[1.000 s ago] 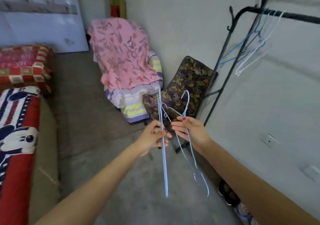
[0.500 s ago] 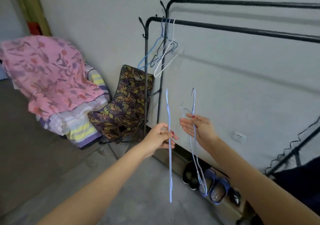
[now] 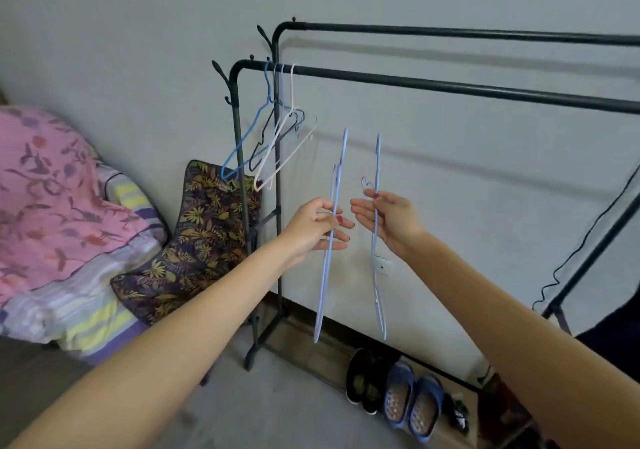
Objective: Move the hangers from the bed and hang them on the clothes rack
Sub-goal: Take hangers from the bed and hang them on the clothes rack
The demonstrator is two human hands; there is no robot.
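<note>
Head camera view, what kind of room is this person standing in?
Probably a bedroom or living space at home: a black clothes rack against the wall with hangers on it, folded bedding piled at the left, and slippers on the floor.

A lived-in room of a home: a black double-rail clothes rack (image 3: 450, 85) against a plain wall, shoes and blue slippers (image 3: 412, 402) lined beneath it, a leaf-print folding chair (image 3: 204, 237), and a pile of pink floral bedding (image 3: 52, 206).
</note>
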